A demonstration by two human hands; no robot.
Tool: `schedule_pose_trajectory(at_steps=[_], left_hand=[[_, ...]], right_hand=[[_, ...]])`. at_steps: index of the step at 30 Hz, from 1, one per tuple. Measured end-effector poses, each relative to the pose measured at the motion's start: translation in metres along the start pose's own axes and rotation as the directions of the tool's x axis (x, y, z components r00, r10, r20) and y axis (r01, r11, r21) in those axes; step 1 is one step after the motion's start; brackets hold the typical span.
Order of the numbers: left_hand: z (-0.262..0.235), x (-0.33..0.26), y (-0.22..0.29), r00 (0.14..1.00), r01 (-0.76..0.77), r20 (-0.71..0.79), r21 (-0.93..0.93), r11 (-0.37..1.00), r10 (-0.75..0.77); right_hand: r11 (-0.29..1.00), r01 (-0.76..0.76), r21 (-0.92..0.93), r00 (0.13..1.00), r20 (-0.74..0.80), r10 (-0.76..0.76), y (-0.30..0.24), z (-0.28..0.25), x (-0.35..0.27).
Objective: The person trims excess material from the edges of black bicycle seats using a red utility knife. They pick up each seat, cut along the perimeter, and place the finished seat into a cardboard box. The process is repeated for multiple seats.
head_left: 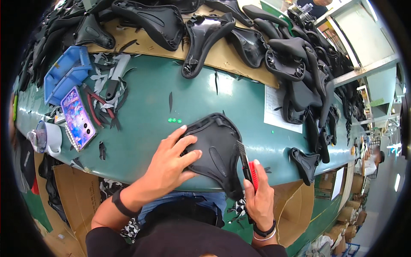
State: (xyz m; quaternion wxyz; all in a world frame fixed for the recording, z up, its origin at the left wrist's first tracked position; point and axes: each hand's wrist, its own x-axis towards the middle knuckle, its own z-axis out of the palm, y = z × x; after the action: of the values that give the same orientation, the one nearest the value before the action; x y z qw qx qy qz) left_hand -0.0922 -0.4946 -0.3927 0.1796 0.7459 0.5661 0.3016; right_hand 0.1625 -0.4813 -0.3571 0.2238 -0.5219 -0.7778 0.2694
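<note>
A black bicycle saddle (pixel 209 160) lies underside up at the near edge of the green table, its narrow nose pointing toward me. My left hand (pixel 169 160) rests on its left side, fingers spread over the rim and the shell. In my right hand (pixel 260 195) is a red and black utility knife (pixel 249 169), gripped by its handle. The knife's blade reaches up along the saddle's right edge and appears to touch it there.
More black saddles (pixel 205 38) lie on cardboard at the back and pile up on the right. At left are a blue bin (pixel 66 75), a phone (pixel 78 118), red-handled pliers (pixel 94 107), a white cup (pixel 49 137) and dark scraps. A paper sheet (pixel 278 109) lies right. Cardboard boxes (pixel 77 197) stand below the table.
</note>
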Motion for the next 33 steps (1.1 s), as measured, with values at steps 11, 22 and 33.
schedule_pose_trajectory(at_steps=[11,22,33], left_hand=[[0.018,-0.012,0.008,0.983,0.094,-0.147,-0.11,0.99,-0.109],[0.015,-0.008,0.001,0.981,0.099,-0.154,-0.126,0.987,-0.118],[0.015,-0.007,-0.004,0.978,0.13,-0.144,-0.16,0.979,-0.153]], right_hand=[[0.875,0.193,-0.444,0.978,0.157,-0.136,0.001,0.005,0.005],[0.975,0.101,-0.196,0.931,0.363,-0.023,0.012,-0.063,-0.029],[0.883,0.427,-0.195,0.727,0.654,-0.208,0.01,-0.025,0.027]])
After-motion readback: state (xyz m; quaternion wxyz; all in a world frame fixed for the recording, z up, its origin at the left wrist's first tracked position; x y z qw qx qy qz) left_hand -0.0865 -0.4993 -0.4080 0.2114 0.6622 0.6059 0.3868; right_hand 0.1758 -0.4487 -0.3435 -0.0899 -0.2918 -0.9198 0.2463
